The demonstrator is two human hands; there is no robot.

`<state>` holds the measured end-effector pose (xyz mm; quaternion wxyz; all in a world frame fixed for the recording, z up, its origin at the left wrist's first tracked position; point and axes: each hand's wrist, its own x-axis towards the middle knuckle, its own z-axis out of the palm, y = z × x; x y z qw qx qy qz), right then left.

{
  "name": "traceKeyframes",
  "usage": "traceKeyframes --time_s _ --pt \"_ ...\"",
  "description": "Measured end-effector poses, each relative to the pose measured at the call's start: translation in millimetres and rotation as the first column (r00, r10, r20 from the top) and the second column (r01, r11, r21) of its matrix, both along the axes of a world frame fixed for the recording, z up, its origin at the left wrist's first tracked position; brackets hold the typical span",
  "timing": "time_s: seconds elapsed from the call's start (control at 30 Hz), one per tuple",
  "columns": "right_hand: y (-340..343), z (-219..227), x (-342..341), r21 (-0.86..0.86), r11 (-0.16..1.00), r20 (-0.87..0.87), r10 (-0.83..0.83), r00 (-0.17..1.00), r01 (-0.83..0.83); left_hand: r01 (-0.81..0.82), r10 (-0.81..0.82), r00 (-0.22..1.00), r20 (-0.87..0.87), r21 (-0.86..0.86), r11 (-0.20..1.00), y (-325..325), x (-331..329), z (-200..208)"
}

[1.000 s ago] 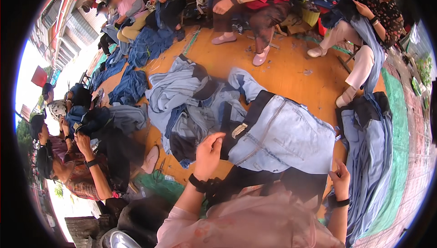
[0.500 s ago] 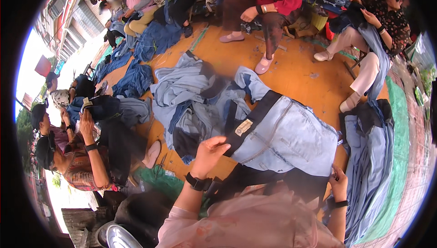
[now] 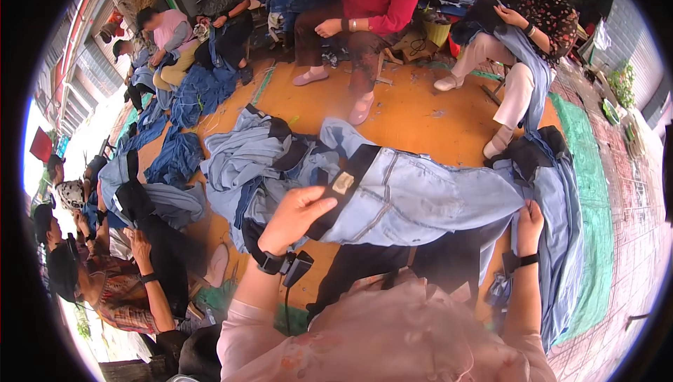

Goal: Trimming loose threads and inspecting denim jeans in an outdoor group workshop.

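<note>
Light blue jeans [image 3: 427, 196] with a dark waistband stretch across in front of me, seams showing. My left hand [image 3: 298, 213] pinches the waistband beside a small beige label [image 3: 343, 183]. Farther right, my right hand [image 3: 529, 229] is closed on the denim at the other end, pulling it into a taut, narrowing shape. Behind the jeans lies a heap of light blue denim garments [image 3: 245, 147] with dark waistbands. More folded jeans [image 3: 557, 242] hang in a long pile just right of my right hand.
Orange boards [image 3: 434, 129] cover the ground, with green sheeting [image 3: 592, 220] at the right. A person in red [image 3: 384, 3], one in a dark floral top [image 3: 554, 14] and several others sit around handling denim. Darker jeans [image 3: 175, 154] lie at the left.
My right hand has moved up and drawn the denim out to the right, so the jeans are longer and tauter. My left hand keeps the waistband. The whole view has shifted.
</note>
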<state>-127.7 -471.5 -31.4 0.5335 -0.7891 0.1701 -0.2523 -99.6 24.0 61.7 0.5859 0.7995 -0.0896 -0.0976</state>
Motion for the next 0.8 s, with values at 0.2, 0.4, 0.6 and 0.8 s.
traceKeyframes --time_s 0.2,0.4,0.6,0.8 --pt "-41.1 131.9 53.3 -0.289 0.957 0.192 0.025 0.981 0.032 0.185 -0.056 0.884 0.464 -0.237 0.954 -50.9 75.6 124.6" --pt "-42.6 204.2 82.2 -0.369 0.925 0.263 0.009 0.965 0.092 0.233 0.108 0.824 0.555 -0.507 0.83 -55.4 65.1 220.5" --pt "-21.6 217.0 123.2 -0.373 0.928 0.385 0.145 0.912 0.01 0.224 0.198 0.739 0.644 -0.512 0.829 -19.2 29.9 259.8" --pt "47.4 213.2 136.5 -0.441 0.889 0.336 0.288 0.897 -0.121 0.078 0.308 0.67 0.675 -0.477 0.876 30.7 6.8 244.1"
